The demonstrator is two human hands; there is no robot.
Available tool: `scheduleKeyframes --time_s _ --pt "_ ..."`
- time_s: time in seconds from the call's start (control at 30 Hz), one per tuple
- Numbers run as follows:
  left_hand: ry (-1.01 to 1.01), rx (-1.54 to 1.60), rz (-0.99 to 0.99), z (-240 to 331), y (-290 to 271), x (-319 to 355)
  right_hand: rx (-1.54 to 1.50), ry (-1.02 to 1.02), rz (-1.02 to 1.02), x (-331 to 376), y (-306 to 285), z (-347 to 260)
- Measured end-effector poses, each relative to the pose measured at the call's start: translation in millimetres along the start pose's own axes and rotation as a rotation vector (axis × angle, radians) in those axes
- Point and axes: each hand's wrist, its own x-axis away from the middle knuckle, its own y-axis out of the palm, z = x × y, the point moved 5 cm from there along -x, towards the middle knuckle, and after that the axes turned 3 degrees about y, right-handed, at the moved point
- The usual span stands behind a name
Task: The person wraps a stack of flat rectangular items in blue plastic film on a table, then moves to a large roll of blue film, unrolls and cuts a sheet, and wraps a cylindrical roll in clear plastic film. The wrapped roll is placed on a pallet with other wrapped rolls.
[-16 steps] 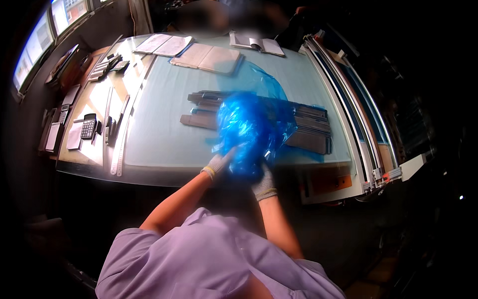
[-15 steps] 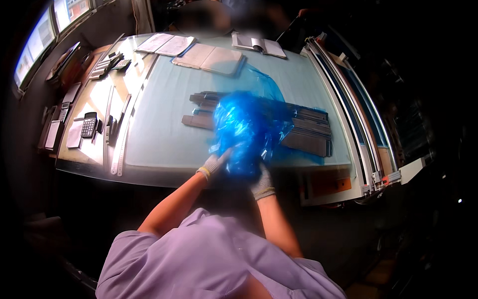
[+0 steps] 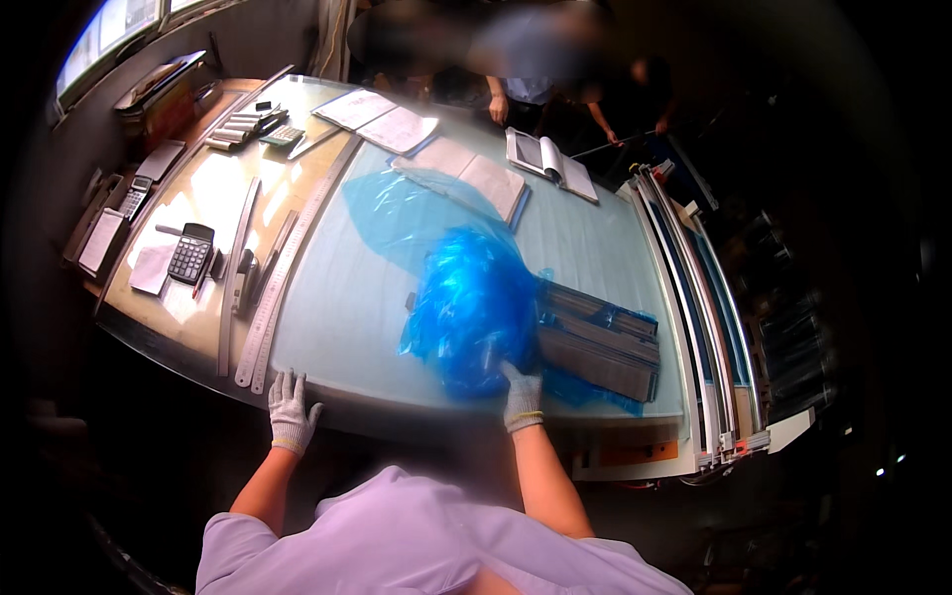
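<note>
A crumpled mass of thin blue plastic film (image 3: pixel 471 312) lies on the table, with a flatter, see-through flap spreading toward the far left. Under and beside it is a stack of long, flat grey-brown strips (image 3: pixel 600 342), whose left part the film covers. My right hand (image 3: pixel 524 399), in a pale knitted glove, grips the near edge of the film; some of its fingers are hidden by the plastic. My left hand (image 3: pixel 292 409), gloved alike, rests on the table's front edge with fingers spread, holding nothing, near the lower end of a long steel ruler (image 3: pixel 288 288).
Open notebooks (image 3: pixel 461 178) lie at the table's far side. On the left strip are calculators (image 3: pixel 191 254), rulers and a utility knife (image 3: pixel 244 283). Long metal rails (image 3: pixel 699 317) border the right side. Other people (image 3: pixel 516 94) stand beyond the far edge.
My left hand has let go of the film and moved left to the table edge, its fingers opening. The film's flap has spread out to the far left. The view has shifted.
</note>
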Motion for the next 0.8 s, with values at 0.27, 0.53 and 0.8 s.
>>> scheduleKeyframes --time_s 0.27,0.53,0.8 --pt "0.034 -0.035 -0.003 -5.1 10.9 -4.5 1.21 -0.731 -0.046 41.9 72.4 -33.4" --pt "0.197 0.194 0.042 -8.0 4.4 -21.7 0.822 -0.495 -0.017 35.4 126.6 7.3" --pt "0.269 0.322 0.214 21.4 -27.5 -124.1 0.571 -0.382 -0.248 12.0 231.8 37.3"
